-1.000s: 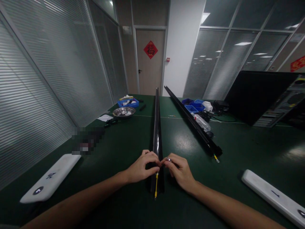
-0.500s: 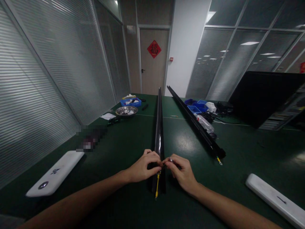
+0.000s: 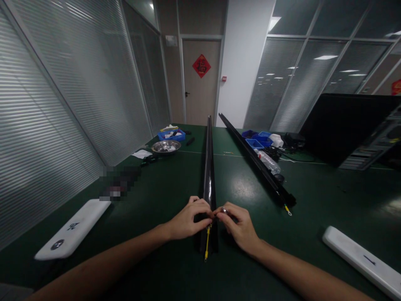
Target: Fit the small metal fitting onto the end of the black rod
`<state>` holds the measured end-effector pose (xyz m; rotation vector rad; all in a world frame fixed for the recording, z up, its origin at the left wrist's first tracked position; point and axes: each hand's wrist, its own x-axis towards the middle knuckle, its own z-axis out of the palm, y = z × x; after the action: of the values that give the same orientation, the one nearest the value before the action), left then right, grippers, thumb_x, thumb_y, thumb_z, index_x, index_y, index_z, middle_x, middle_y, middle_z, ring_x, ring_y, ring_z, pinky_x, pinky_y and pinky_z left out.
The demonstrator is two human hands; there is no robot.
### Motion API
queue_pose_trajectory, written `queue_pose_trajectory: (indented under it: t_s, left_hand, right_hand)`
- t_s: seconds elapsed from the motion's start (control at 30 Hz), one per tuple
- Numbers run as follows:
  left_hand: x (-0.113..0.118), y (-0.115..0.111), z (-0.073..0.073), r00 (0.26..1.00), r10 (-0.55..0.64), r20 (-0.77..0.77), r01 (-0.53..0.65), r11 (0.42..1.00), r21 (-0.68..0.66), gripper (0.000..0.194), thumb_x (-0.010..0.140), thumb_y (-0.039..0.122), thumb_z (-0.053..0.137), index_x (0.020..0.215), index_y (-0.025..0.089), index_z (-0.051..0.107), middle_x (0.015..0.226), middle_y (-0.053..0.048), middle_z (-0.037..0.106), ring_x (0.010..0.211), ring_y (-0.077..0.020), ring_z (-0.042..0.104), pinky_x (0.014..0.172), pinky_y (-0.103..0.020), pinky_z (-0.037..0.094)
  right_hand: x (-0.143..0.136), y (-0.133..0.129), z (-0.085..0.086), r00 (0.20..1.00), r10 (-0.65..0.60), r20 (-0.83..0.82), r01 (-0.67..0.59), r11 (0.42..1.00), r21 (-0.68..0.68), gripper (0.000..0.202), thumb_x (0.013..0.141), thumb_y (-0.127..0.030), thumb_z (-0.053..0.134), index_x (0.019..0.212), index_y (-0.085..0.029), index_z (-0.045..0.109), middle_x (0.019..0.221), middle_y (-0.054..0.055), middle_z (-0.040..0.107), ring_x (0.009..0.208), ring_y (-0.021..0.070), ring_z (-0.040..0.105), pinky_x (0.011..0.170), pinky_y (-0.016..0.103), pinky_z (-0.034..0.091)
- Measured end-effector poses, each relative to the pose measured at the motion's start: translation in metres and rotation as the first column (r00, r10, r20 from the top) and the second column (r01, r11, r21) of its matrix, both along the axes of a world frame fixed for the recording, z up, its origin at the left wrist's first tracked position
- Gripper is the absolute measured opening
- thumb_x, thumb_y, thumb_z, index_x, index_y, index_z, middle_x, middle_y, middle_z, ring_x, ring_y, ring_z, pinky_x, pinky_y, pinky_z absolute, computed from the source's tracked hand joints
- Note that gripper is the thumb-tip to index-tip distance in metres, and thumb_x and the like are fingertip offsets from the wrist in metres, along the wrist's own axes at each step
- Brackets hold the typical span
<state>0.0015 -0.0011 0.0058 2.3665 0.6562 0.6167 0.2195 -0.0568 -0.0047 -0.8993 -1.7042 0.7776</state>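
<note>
A long black rail [image 3: 209,167] lies lengthwise on the green table, its near end between my hands. My left hand [image 3: 191,218] rests over the rail's left side, thumb and fingers pinched near its middle; what they pinch is too small to make out. On the right, my right hand [image 3: 238,225] is closed on a small shiny metal piece [image 3: 224,210], its fingertips almost meeting those of my left hand. A yellow wire [image 3: 207,243] with a ring terminal hangs from the rail's near end, just below the fingertips.
A second black rail [image 3: 257,161] lies slanted on the right, beside blue bins [image 3: 254,144] and a plastic bottle [image 3: 268,162]. A metal bowl [image 3: 166,147] and a blue tray [image 3: 171,135] stand back left. White blocks [image 3: 73,230] flank both arms. A black monitor [image 3: 347,129] stands far right.
The camera view has shifted very slightly. Both hands keep the same place and grip at the rail.
</note>
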Motion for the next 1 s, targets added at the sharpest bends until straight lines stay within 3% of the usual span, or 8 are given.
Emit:
queue_pose_trajectory:
  t_s: [0.53, 0.8, 1.0]
  left_hand:
    - [-0.0004, -0.0008, 0.0005, 1.000, -0.007, 0.005, 0.007, 1.000, -0.004, 0.003, 0.096, 0.023, 0.066, 0.095, 0.020, 0.066, 0.100, -0.001, 0.067, 0.103, -0.0196, 0.060, 0.101, -0.037, 0.029]
    - [-0.0003, -0.0013, 0.0018, 1.000, -0.011, -0.006, 0.011, 1.000, 0.001, 0.006, 0.098, 0.021, 0.063, 0.102, 0.022, 0.067, 0.103, -0.001, 0.067, 0.105, -0.0187, 0.059, 0.101, -0.036, 0.028]
    - [-0.0003, -0.0017, 0.0008, 1.000, -0.007, -0.009, 0.007, 1.000, 0.002, 0.006, 0.098, 0.024, 0.062, 0.098, 0.021, 0.066, 0.103, -0.002, 0.067, 0.103, -0.0193, 0.059, 0.101, -0.036, 0.029]
  right_hand:
    - [0.0002, 0.0005, 0.0030, 0.999, 0.031, 0.015, -0.030, 1.000, -0.007, 0.034, 0.106, -0.034, 0.052, 0.092, -0.017, 0.079, 0.075, 0.002, 0.060, 0.059, 0.0125, 0.055, 0.053, 0.024, 0.043]
    - [-0.0002, -0.0007, 0.0036, 1.000, 0.016, 0.022, -0.017, 1.000, 0.008, 0.027, 0.104, -0.035, 0.058, 0.099, -0.018, 0.079, 0.075, 0.002, 0.061, 0.059, 0.0130, 0.055, 0.057, 0.025, 0.044]
    - [-0.0006, -0.0003, 0.0063, 0.999, 0.001, 0.032, -0.002, 0.999, 0.033, 0.033, 0.105, -0.037, 0.056, 0.093, -0.017, 0.079, 0.072, 0.002, 0.061, 0.061, 0.0138, 0.056, 0.060, 0.026, 0.046]
